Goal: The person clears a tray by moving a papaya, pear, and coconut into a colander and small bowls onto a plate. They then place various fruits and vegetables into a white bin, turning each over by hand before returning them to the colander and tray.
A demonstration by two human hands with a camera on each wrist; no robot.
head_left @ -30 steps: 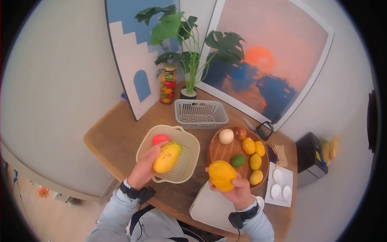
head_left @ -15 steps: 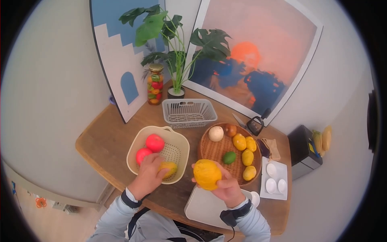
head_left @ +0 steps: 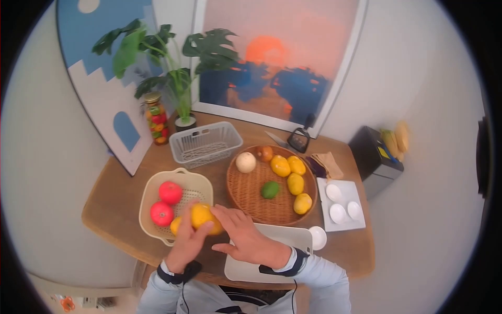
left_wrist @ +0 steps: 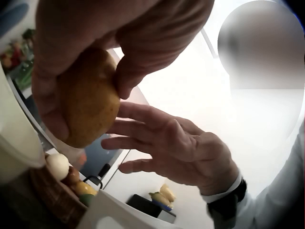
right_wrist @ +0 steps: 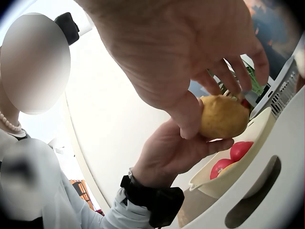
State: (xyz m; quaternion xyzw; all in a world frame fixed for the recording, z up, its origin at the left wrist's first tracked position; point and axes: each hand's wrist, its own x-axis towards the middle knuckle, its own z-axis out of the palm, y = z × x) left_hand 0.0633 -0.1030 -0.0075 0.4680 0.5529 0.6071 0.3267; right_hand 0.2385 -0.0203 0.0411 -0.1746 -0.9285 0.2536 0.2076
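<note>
A yellow mango [head_left: 202, 214] is gripped by my left hand [head_left: 184, 243], held above the right side of a cream basket [head_left: 148, 192]. In the left wrist view, the left fingers and thumb curl round the mango [left_wrist: 90, 102]. My right hand [head_left: 255, 245] reaches in from the right with spread, fairly straight fingers, its fingertips right at the fruit. In the right wrist view, its thumb lies along the mango [right_wrist: 223, 116]. Inside the basket are two round red fruits [head_left: 170, 193] and another yellow mango [head_left: 175, 226], partly hidden by the left hand.
A round wicker tray [head_left: 244, 194] holds several mangoes, a green fruit, a white ball-shaped one and a brown one. Behind stands a grey basket [head_left: 183, 154]. White dishes [head_left: 338, 213] lie on a square plate at right; a white bin [head_left: 298, 239] sits in front. A knife [head_left: 276, 138] lies behind.
The left hand set its first mango in the cream basket and took the mango the right hand was holding. That right hand has moved left and loosened its fingers. The view has turned right.
</note>
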